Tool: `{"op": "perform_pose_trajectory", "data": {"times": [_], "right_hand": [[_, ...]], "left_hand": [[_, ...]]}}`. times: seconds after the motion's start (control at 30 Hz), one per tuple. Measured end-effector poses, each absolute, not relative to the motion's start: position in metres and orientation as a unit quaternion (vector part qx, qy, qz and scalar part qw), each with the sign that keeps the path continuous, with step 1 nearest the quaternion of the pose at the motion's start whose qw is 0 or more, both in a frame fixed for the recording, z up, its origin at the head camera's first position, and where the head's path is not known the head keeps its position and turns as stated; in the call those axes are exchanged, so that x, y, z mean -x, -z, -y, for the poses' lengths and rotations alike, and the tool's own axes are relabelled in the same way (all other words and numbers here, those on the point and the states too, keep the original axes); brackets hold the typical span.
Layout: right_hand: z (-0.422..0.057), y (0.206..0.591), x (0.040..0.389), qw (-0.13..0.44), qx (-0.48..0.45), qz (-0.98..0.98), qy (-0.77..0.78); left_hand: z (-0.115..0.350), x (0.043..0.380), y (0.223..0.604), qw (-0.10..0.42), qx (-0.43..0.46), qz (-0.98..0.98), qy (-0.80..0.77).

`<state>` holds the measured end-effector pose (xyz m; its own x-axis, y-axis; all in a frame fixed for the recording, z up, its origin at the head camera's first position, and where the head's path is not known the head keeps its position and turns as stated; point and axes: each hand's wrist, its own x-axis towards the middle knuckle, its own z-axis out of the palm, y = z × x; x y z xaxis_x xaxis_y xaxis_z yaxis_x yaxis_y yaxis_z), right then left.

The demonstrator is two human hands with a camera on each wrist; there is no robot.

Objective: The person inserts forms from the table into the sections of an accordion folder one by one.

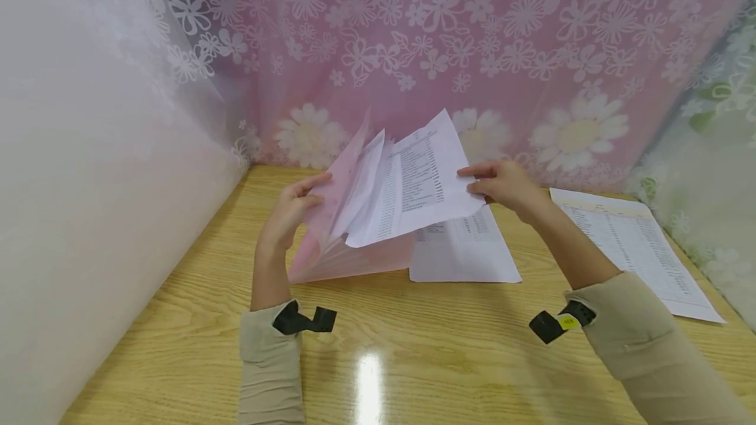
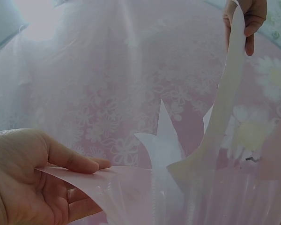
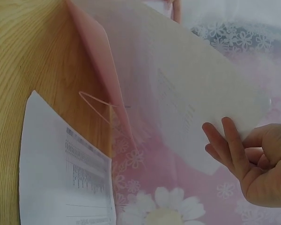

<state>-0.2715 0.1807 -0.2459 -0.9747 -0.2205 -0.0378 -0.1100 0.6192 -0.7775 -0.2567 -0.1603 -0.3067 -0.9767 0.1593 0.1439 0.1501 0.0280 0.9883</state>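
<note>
A pink document folder point(image 1: 321, 222) stands spread open on the table, with several translucent pockets fanned out inside. My left hand point(image 1: 277, 218) pinches its left cover between thumb and fingers; the left wrist view shows the cover's edge point(image 2: 126, 185) in that grip. My right hand point(image 1: 510, 190) pinches the right edge of a printed sheet point(image 1: 422, 172), which slants up out of the folder. In the right wrist view the back of this sheet point(image 3: 201, 98) faces the camera. Another white paper point(image 1: 361, 182) stands up in the folder at its left.
One printed sheet point(image 1: 466, 258) lies on the wooden table point(image 1: 413, 346), partly under the raised sheet. Farther right lies another printed paper point(image 1: 638, 254). A thin pink loop point(image 3: 96, 105) hangs by the folder. Flower-patterned curtains point(image 1: 413, 38) enclose the back and sides.
</note>
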Motion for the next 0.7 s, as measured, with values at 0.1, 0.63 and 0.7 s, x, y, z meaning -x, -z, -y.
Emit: {"op": "perform_pose_trajectory", "data": {"times": [0.1,0.63,0.7], "right_hand": [[-0.181,0.247,0.277,0.074,0.088,-0.896,0.429],[-0.169,0.25,0.291,0.081,0.074,-0.889,0.446],[-0.165,0.25,0.29,0.077,0.074,-0.889,0.446]], "left_hand": [[0.16,0.257,0.307,0.004,-0.111,-0.719,-0.686],[0.16,0.257,0.307,0.002,-0.106,-0.716,-0.69],[0.16,0.257,0.307,0.003,-0.106,-0.718,-0.688]]}}
